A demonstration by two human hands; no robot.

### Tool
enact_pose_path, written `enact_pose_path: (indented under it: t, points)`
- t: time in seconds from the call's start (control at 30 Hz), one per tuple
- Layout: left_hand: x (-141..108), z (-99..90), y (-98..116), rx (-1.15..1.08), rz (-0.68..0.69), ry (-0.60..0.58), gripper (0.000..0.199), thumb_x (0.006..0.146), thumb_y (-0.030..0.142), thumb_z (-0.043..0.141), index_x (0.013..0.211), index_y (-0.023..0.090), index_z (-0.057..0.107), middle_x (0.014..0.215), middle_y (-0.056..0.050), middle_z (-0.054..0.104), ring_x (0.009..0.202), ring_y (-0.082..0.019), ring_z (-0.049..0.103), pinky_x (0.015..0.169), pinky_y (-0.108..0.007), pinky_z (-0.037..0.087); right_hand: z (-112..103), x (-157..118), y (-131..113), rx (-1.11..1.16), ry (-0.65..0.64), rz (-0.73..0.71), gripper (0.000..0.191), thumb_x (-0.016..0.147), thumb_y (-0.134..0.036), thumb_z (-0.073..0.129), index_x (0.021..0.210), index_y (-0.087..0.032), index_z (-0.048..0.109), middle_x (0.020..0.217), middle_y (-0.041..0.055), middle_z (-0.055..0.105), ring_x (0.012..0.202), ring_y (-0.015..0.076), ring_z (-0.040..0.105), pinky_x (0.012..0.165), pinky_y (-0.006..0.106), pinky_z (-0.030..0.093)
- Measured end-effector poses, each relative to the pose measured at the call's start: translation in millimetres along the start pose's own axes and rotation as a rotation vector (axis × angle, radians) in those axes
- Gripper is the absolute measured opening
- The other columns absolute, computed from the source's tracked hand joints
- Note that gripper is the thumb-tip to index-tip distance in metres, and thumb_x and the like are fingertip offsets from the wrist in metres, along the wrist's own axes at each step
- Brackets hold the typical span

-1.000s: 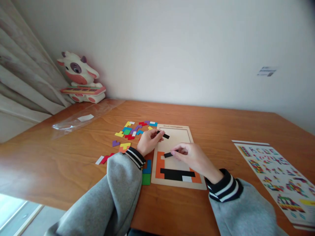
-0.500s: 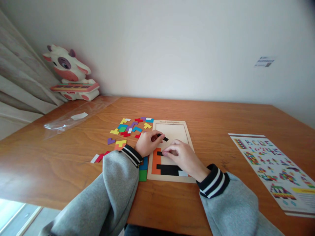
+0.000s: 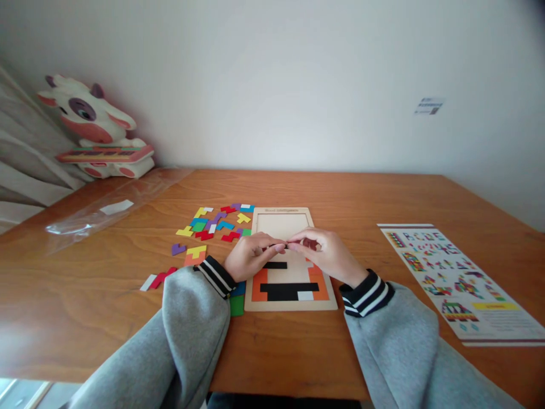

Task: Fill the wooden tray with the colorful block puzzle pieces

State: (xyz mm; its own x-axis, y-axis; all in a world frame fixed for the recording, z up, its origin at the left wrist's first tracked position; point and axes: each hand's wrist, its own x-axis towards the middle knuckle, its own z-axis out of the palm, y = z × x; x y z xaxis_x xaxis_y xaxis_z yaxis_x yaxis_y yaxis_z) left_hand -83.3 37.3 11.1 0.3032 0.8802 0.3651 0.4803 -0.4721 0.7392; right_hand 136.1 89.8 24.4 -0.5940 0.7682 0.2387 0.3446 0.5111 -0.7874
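Note:
Over the middle of a wooden puzzle board (image 3: 291,306), my left hand (image 3: 254,254) pinches a small black piece, mostly hidden by the fingertips. Fingers pressed together, my right hand (image 3: 330,250) meets the left at the same black piece (image 3: 286,246). Below them, the board holds a short black bar (image 3: 276,265), a long black shape (image 3: 281,292), a white square (image 3: 305,296) and orange pieces (image 3: 259,287) along both sides.
Colourful loose pieces (image 3: 184,231) lie left of the board. A clear plastic bag (image 3: 80,224) and a cow toy with a keyboard (image 3: 104,153) are at the far left. A printed pattern sheet (image 3: 464,284) lies on the right of the wooden table (image 3: 293,341).
My right hand has left the short black bar and moved up to meet my left hand at the held black piece. The view has shifted slightly right.

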Motion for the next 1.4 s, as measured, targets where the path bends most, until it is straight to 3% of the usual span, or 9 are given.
enact_pose_path:
  t: [0.2, 0.3, 0.43, 0.73, 1.4]
  points:
    - [-2, 0.4, -6, 0.111, 0.045, -0.02, 0.028, 0.092, 0.041, 0.065, 0.11, 0.02, 0.074, 0.092, -0.007, 0.074, 0.082, -0.017, 0.066, 0.08, -0.029, 0.053, -12, -2, 4, -0.048, -0.077, 0.024, 0.035, 0.091, -0.051, 0.062, 0.092, -0.02, 0.077, 0.085, 0.0042, 0.075, 0.067, 0.014, 0.058, 0.062, 0.028, 0.044]
    - [-4, -1.7, -7, 0.131, 0.072, -0.094, 0.037, 0.084, 0.042, 0.075, 0.115, 0.022, 0.07, 0.093, -0.005, 0.074, 0.086, -0.018, 0.066, 0.083, -0.031, 0.054, -20, -5, 16, -0.039, -0.19, 0.107, 0.036, 0.091, -0.051, 0.062, 0.094, -0.018, 0.077, 0.083, 0.0044, 0.075, 0.068, 0.0147, 0.061, 0.062, 0.027, 0.045]
    - [-6, -2.0, -8, 0.113, 0.096, -0.169, 0.039, 0.084, 0.039, 0.075, 0.119, 0.022, 0.068, 0.089, -0.004, 0.074, 0.083, -0.017, 0.067, 0.083, -0.029, 0.054, -23, -8, 28, -0.055, -0.29, 0.119, 0.035, 0.091, -0.049, 0.061, 0.093, -0.018, 0.077, 0.079, 0.0031, 0.074, 0.065, 0.014, 0.059, 0.061, 0.027, 0.043]
    - [-5, -0.2, -10, 0.143, 0.117, -0.178, 0.024, 0.089, 0.036, 0.069, 0.106, 0.02, 0.074, 0.09, -0.007, 0.072, 0.08, -0.016, 0.066, 0.078, -0.027, 0.054, -18, -8, 25, -0.131, -0.268, 0.015, 0.025, 0.091, -0.041, 0.065, 0.089, -0.02, 0.078, 0.086, 0.0047, 0.066, 0.074, 0.0155, 0.061, 0.068, 0.029, 0.046]
    - [-6, 0.7, -12, 0.181, 0.142, -0.181, 0.021, 0.091, 0.037, 0.066, 0.098, 0.022, 0.079, 0.09, -0.006, 0.069, 0.081, -0.016, 0.064, 0.075, -0.026, 0.052, -19, -8, 28, -0.077, -0.275, 0.098, 0.039, 0.084, -0.056, 0.07, 0.085, -0.017, 0.075, 0.076, 0.0021, 0.061, 0.068, 0.0138, 0.055, 0.064, 0.028, 0.045]
